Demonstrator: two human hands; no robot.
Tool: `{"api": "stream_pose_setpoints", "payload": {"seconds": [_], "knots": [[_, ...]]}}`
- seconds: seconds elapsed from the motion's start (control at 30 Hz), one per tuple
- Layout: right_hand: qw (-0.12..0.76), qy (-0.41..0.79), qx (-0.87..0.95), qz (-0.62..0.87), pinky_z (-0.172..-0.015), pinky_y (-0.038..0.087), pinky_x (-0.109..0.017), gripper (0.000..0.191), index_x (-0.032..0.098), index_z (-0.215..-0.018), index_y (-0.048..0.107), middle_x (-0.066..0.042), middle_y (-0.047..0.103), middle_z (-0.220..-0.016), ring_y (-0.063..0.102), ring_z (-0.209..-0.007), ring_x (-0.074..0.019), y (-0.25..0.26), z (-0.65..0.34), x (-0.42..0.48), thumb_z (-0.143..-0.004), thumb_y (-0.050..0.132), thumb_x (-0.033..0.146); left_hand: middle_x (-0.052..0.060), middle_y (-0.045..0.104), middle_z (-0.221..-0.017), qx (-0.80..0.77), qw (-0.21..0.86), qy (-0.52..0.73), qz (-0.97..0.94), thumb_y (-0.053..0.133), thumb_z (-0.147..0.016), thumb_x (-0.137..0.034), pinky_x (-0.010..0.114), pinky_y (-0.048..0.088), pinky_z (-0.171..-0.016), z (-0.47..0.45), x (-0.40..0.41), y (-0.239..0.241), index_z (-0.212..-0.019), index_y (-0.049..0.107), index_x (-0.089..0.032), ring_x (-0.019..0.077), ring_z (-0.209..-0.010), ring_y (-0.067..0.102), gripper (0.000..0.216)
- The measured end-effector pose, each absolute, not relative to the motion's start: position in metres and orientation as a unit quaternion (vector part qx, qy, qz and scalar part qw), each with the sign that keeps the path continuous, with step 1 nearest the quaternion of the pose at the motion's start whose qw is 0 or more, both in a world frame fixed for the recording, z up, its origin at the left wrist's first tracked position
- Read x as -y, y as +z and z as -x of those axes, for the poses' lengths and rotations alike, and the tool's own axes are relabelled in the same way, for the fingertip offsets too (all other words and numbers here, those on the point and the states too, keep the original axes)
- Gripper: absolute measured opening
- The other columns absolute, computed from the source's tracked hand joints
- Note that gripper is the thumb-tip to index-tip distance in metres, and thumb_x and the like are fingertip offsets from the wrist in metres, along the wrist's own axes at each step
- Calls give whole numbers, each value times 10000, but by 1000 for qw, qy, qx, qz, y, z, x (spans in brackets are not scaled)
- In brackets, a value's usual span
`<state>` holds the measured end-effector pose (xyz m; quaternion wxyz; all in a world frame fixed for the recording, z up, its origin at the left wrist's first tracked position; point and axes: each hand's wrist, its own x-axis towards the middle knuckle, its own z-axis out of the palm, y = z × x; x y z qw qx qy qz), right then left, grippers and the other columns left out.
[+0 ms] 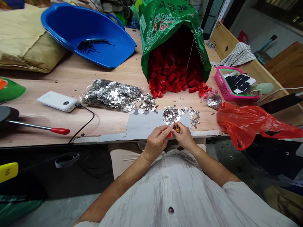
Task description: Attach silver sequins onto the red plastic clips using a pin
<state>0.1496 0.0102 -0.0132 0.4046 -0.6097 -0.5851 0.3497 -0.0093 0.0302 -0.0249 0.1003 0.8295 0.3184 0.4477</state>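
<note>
My left hand (156, 141) and my right hand (183, 136) meet at the table's near edge, fingers pinched together. Between the left fingers shows a small red plastic piece (169, 135). The right fingers grip a small yellow-tipped tool (177, 129) against it. Just beyond the hands a loose heap of small shiny metal pieces (174, 114) lies on a grey sheet (142, 126). Farther back a green sack (170, 34) lies tipped over, spilling several red plastic pieces (175, 82) onto the wooden table (71, 78).
A clear bag of metal pieces (111, 94) lies left of centre, a white power bank (58, 101) with a black cable beside it. A blue basin (87, 33) sits at the back left, a pink basket (233, 82) and a red plastic bag (248, 123) on the right. A red-handled rod (38, 127) lies at left.
</note>
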Motion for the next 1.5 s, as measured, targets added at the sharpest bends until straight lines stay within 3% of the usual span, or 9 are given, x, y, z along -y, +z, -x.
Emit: {"api": "stream_pose_setpoints", "payload": {"seconds": [0.1, 0.23, 0.37, 0.6, 0.73, 0.83, 0.93, 1.2, 1.5], "knots": [[396, 303, 594, 631, -612, 403, -246, 145, 215, -843, 560, 29, 598, -722, 528, -629, -130, -14, -162, -16, -878, 532, 352, 118, 685, -1125, -298, 85, 403, -861, 519, -890, -79, 409, 530, -954, 0, -46, -24, -1254, 619, -239, 234, -1096, 619, 411], [354, 205, 617, 672, -736, 446, -294, 134, 218, -910, 620, -25, 677, -876, 602, -787, -180, -15, -202, -27, -881, 522, 305, 122, 668, -1172, -293, 80, 343, -889, 499, -879, -50, 465, 499, -987, -10, -65, -27, -1205, 658, -242, 261, -1149, 573, 411], [244, 84, 610, 749, -774, 440, -335, 160, 205, -935, 676, -80, 674, -950, 601, -872, -228, -18, -251, -37, -857, 541, 245, 111, 673, -1190, -278, 57, 334, -899, 497, -874, -37, 459, 496, -987, -9, -75, -32, -1149, 688, -247, 267, -1181, 551, 396], [139, 70, 624, 766, -690, 405, -312, 151, 233, -873, 715, -65, 664, -915, 577, -782, -206, -21, -269, -47, -847, 566, 242, 86, 713, -1131, -283, 97, 364, -882, 499, -887, -63, 456, 474, -1019, 0, -87, -23, -1160, 681, -246, 249, -1162, 583, 376], [154, 79, 627, 759, -710, 418, -316, 126, 230, -872, 709, -59, 673, -918, 585, -803, -207, -20, -269, -49, -832, 590, 234, 80, 720, -1134, -374, 287, 448, -760, 679, -833, -241, 424, 514, -967, 3, -85, -17, -1188, 653, -221, 228, -1032, 656, 357], [230, 119, 661, 704, -739, 444, -317, 138, 223, -930, 703, -56, 671, -934, 596, -812, -195, -12, -259, -46, -842, 597, 229, 89, 735, -1078, -373, 507, 466, -621, 761, -755, -321, 359, 572, -833, 4, -82, -18, -1208, 636, -194, 216, -935, 694, 487], [315, 213, 720, 581, -714, 467, -298, 143, 234, -971, 701, -48, 672, -951, 603, -805, -175, 2, -236, -40, -867, 611, 274, 96, 743, -1043, -338, 629, 459, -529, 753, -757, -324, 326, 580, -771, 3, -80, -21, -1237, 621, -190, 220, -940, 700, 516], [312, 245, 797, 455, -821, 486, -331, 226, 289, -1117, 672, -46, 688, -1015, 617, -885, -186, 20, -187, -33, -919, 562, 286, 119, 722, -1117, -293, 689, 440, -495, 720, -799, -362, 310, 583, -742, 3, -73, -16, -1276, 594, -205, 215, -946, 701, 518], [264, 122, 716, 635, -832, 476, -333, 145, 206, -967, 703, -70, 698, -978, 636, -901, -209, -5, -274, -49, -875, 592, 220, 89, 744, -1074, -309, 676, 473, -473, 788, -731, -264, 350, 568, -834, 21, -70, -18, -1136, 629, -207, 214, -946, 710, 439]]}}
